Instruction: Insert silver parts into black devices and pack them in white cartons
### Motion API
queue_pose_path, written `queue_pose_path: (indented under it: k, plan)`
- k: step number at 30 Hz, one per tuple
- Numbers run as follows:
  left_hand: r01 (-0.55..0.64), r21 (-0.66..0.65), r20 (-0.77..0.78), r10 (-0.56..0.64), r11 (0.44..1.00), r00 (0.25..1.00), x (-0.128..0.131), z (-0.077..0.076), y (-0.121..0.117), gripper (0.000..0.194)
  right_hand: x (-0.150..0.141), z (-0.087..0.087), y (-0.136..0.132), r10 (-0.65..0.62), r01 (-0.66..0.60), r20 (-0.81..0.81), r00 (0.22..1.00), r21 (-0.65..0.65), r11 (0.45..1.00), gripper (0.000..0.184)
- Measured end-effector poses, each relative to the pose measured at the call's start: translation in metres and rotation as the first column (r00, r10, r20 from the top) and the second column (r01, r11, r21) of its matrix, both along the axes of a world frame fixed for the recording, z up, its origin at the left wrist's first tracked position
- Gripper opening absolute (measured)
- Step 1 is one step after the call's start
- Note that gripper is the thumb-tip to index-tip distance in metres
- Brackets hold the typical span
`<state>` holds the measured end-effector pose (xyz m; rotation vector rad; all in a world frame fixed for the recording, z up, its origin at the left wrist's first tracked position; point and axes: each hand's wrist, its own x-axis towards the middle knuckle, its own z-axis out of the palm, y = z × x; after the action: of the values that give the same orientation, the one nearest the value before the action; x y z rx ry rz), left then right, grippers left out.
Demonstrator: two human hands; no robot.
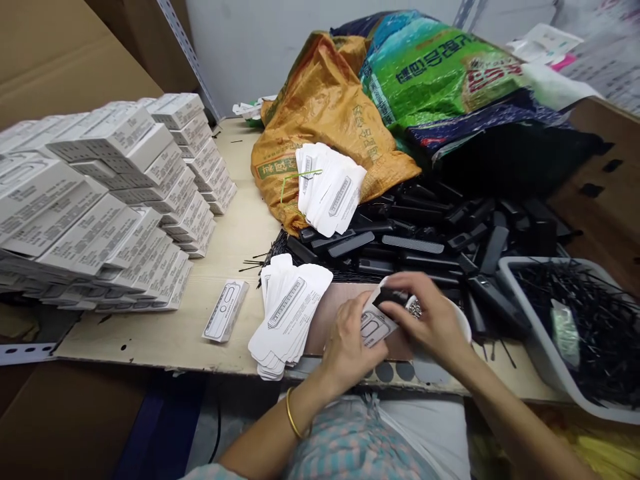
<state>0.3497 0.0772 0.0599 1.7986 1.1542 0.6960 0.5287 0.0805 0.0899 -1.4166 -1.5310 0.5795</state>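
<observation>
My left hand (347,340), with a gold bangle at its wrist, grips a small white printed box (376,327) in front of me. My right hand (434,323) pinches a black plastic piece (390,297) at the box's upper end; how far the piece sits inside is hidden by my fingers. Just behind the right hand is a white bowl (463,320) with small metal bits. Left of my hands lies a fanned stack of flat white cartons (287,313). A formed white box (225,310) lies farther left on the table.
Tall stacks of white boxes (125,193) fill the left side. Several black plastic pieces (415,243) are heaped behind my hands, beside an orange sack (340,100) with more flat cartons (333,190) on it. A grey bin (530,347) of thin black parts stands at right.
</observation>
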Motion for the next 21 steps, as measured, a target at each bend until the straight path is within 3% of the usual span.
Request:
queue_pose_path:
  k: [2, 5, 7, 9, 13, 15, 17, 19, 21]
  plan:
    - [-0.069, -0.037, 0.050, 0.071, 0.997, 0.996, 0.000, -0.004, -0.002, 0.068, -0.012, -0.015, 0.009, 0.145, -0.135, 0.112, 0.983, -0.092, 0.987, 0.025]
    - [-0.211, -0.028, 0.053, 0.212, 0.977, 0.976, -0.007, -0.014, -0.005, 0.067, -0.023, -0.042, 0.038, 0.103, -0.046, 0.329, 0.939, -0.176, 0.983, 0.029]
    - [-0.285, 0.017, 0.047, 0.284, 0.958, 0.958, -0.012, -0.019, -0.005, 0.067, -0.028, -0.060, 0.056, 0.160, -0.037, 0.600, 0.784, -0.212, 0.977, 0.021]
    - [-0.320, 0.065, 0.053, 0.317, 0.945, 0.947, -0.015, -0.021, -0.005, 0.067, -0.031, -0.073, 0.068, 0.197, -0.060, 0.682, 0.704, -0.220, 0.974, 0.019]
    - [-0.314, 0.113, 0.078, 0.306, 0.943, 0.949, -0.010, -0.017, -0.002, 0.064, -0.018, -0.080, 0.071, 0.200, -0.087, 0.678, 0.708, -0.198, 0.976, 0.020]
    - [-0.296, 0.096, 0.091, 0.287, 0.950, 0.953, -0.005, -0.015, 0.000, 0.065, -0.004, -0.071, 0.066, 0.110, -0.036, 0.530, 0.841, -0.148, 0.988, 0.017]
    - [-0.278, 0.071, 0.104, 0.270, 0.958, 0.957, 0.000, -0.014, 0.001, 0.069, 0.009, -0.052, 0.056, -0.037, 0.061, 0.198, 0.979, -0.117, 0.991, 0.011]
    - [-0.252, 0.054, 0.112, 0.244, 0.966, 0.963, 0.004, -0.015, 0.002, 0.072, 0.015, -0.028, 0.042, -0.120, 0.100, -0.172, 0.978, -0.125, 0.987, 0.015]
    - [-0.215, 0.060, 0.120, 0.207, 0.975, 0.971, 0.007, -0.015, 0.001, 0.074, 0.013, -0.003, 0.025, -0.077, 0.046, -0.404, 0.911, -0.086, 0.995, 0.037]
